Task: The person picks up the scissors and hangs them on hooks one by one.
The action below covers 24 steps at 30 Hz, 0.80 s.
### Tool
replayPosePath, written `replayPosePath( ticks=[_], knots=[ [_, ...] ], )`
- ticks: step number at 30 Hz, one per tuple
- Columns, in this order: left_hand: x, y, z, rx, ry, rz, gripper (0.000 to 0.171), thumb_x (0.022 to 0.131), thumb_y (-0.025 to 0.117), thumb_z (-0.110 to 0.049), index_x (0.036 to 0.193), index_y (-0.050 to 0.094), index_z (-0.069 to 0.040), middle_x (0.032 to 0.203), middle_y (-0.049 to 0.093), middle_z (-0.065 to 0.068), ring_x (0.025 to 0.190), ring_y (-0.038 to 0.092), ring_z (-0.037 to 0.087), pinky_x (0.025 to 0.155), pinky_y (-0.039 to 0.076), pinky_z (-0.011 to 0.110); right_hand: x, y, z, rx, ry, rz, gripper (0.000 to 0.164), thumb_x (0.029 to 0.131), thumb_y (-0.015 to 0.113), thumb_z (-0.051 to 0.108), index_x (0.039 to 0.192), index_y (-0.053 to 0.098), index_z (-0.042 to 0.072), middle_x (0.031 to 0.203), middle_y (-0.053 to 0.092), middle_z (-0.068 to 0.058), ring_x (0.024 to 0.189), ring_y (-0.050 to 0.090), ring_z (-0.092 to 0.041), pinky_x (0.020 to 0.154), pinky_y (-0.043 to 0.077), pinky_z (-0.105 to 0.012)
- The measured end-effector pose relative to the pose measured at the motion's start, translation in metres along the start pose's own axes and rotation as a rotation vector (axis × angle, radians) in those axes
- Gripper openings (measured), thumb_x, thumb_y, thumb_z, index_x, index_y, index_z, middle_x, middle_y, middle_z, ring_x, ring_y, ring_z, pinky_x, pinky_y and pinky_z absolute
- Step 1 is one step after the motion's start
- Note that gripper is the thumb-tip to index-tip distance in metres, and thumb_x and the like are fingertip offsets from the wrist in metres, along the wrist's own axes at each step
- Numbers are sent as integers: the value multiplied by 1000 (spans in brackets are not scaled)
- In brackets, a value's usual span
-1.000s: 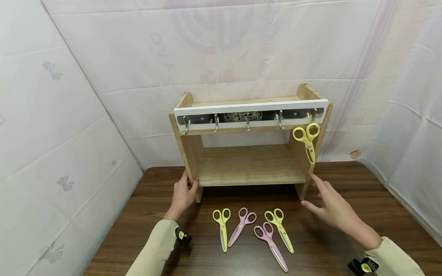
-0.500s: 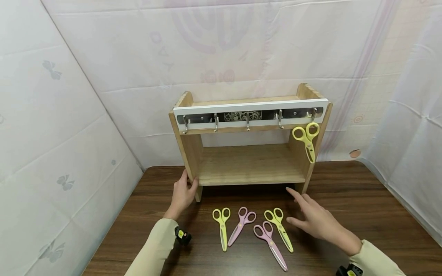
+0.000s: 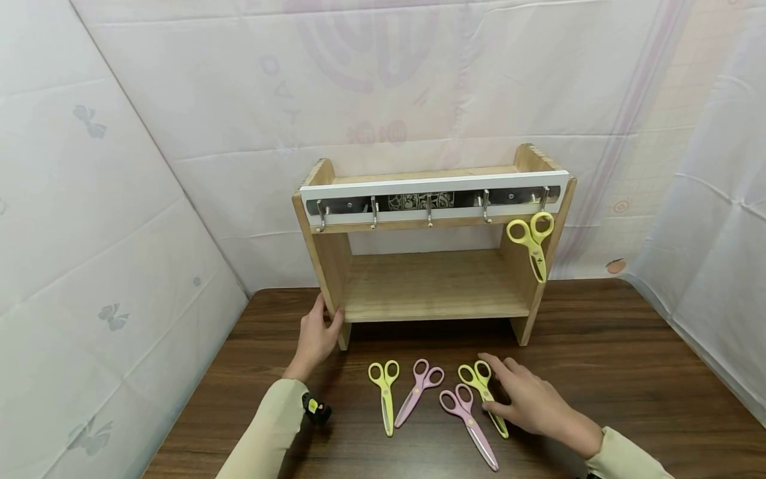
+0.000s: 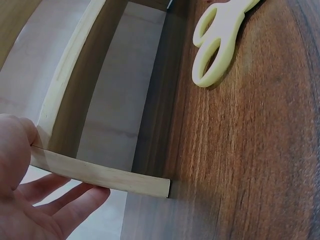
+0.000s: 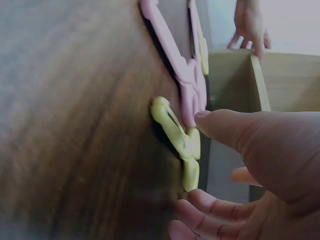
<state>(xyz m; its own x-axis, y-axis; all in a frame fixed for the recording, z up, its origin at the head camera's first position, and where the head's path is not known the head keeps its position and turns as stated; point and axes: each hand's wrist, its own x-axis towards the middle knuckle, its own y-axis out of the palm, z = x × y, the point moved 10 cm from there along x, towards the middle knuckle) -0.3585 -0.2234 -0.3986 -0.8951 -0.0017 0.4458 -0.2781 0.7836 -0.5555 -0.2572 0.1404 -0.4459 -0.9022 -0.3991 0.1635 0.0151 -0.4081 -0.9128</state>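
My left hand (image 3: 315, 339) grips the lower left side panel of a small wooden shelf (image 3: 437, 286); in the left wrist view the thumb lies on the front edge (image 4: 100, 172) and the fingers reach behind it. My right hand (image 3: 529, 402) hovers with spread fingers over the rightmost yellow scissors (image 3: 482, 387) on the table. In the right wrist view, thumb and fingers stand on either side of those yellow scissors' handles (image 5: 190, 172), not closed on them. Beside them lie pink scissors (image 3: 475, 432), more pink scissors (image 3: 413, 400) and yellow scissors (image 3: 387, 402).
A white rail (image 3: 439, 183) with several metal hooks crosses the shelf's top front. Yellow scissors (image 3: 535, 253) hang from its rightmost hook. The dark wooden table (image 3: 227, 399) runs back to a patterned white cloth wall (image 3: 239, 100).
My right hand has left the shelf's lower right side and moved left and toward me, down over the rightmost yellow scissors. The left hand has kept its grip on the shelf.
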Motion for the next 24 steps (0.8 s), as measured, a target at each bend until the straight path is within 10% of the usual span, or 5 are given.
replayPosePath(
  ticks=[13, 24],
  knots=[
    [-1, -1, 0, 9, -4, -5, 42, 104, 60, -16, 144, 50, -4, 121, 68, 23, 105, 70, 39, 72, 63, 47, -4, 15, 2, -16, 41, 48, 70, 84, 87, 30, 144, 57, 10, 125, 61, -29, 107, 65, -47, 69, 57, -62],
    [-1, 0, 1, 5, -17, 4, 43, 105, 60, -18, 145, 49, -5, 122, 67, 23, 105, 70, 39, 70, 64, 46, -7, 18, 8, -33, 17, 41, 57, 84, 86, 23, 135, 64, 8, 104, 63, -7, 75, 61, -19, 51, 49, -40]
  ],
)
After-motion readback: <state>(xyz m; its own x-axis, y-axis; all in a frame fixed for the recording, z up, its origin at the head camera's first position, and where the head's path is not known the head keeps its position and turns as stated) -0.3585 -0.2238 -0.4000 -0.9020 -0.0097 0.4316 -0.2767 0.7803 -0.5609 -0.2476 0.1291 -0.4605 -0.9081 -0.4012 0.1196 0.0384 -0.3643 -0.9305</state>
